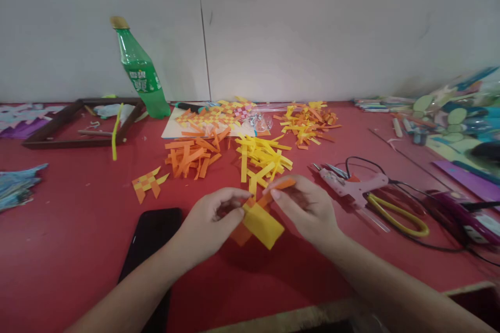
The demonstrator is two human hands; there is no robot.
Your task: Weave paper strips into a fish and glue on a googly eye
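Note:
Between my hands, above the red table, is a partly woven piece of yellow and orange strips (264,225). My left hand (214,218) pinches its left corner between thumb and fingers. An orange strip (283,184) is gripped at the thumb and fingertips of my right hand (308,205); it runs down into the woven piece. Just beyond my hands lie a pile of yellow strips (265,156) and a pile of orange strips (191,156). A finished woven fish (148,183) rests flat to the left, above a black phone (152,237) partly under my left forearm.
A green bottle (142,75) leans by a dark wooden frame (50,140) at the back left. To the right lie a pink glue gun (353,184), yellow-handled pliers (398,216) and black cords. More woven pieces (219,114) and mixed strips (308,122) are near the wall.

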